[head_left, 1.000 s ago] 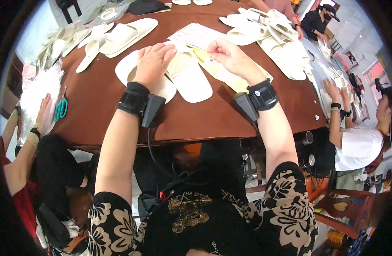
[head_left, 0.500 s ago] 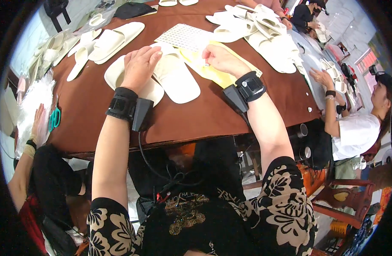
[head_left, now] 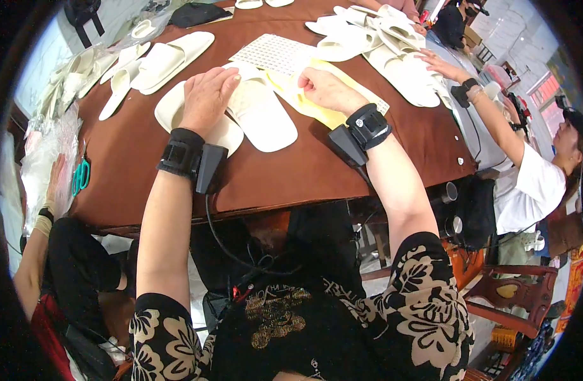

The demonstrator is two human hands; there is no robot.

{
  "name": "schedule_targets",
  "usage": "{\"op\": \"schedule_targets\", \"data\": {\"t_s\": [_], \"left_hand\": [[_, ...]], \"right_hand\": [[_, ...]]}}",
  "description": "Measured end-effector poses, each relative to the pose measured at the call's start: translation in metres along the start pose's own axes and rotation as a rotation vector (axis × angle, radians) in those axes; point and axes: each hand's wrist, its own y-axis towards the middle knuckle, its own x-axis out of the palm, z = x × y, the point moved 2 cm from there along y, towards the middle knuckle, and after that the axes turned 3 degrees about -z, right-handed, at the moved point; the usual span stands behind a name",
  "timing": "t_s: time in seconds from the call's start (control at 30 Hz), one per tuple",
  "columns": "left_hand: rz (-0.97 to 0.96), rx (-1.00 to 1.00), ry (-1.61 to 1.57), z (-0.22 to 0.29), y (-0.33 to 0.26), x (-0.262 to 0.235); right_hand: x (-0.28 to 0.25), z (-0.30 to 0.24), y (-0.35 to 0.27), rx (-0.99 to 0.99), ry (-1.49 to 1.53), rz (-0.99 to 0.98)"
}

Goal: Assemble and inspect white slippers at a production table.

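Note:
My left hand lies with its fingers stretched across a white slipper on the brown table. Touching that slipper on the right is its mate, sole end toward me. My right hand is curled with its fingertips pinched together, just above a yellow sheet. Whatever sits in that pinch, if anything, is hidden. Beyond the pair lies a sheet of small pale stickers in rows, partly overlapping the yellow one.
White slippers are heaped at the far right; more lie at the left. Teal-handled scissors rest by clear plastic bags at the left edge. A co-worker's hand reaches over the right side. Another person's arm is at the left.
My hands have barely moved; a small white label seen at my right fingertips no longer shows. The co-worker on the right has stretched an arm toward the slipper heap.

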Motion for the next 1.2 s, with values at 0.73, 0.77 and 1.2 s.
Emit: {"op": "schedule_targets", "data": {"t_s": [0.73, 0.77, 1.2], "left_hand": [[0.053, 0.005, -0.014, -0.003, 0.000, 0.004], [0.063, 0.001, -0.006, -0.003, 0.000, 0.004], [0.092, 0.008, 0.001, -0.005, -0.001, 0.007]], "right_hand": [[-0.043, -0.005, -0.005, 0.016, 0.140, 0.125], [-0.048, -0.003, -0.006, 0.015, 0.097, 0.124], [-0.061, 0.010, -0.022, 0.110, 1.457, 0.093]]}}
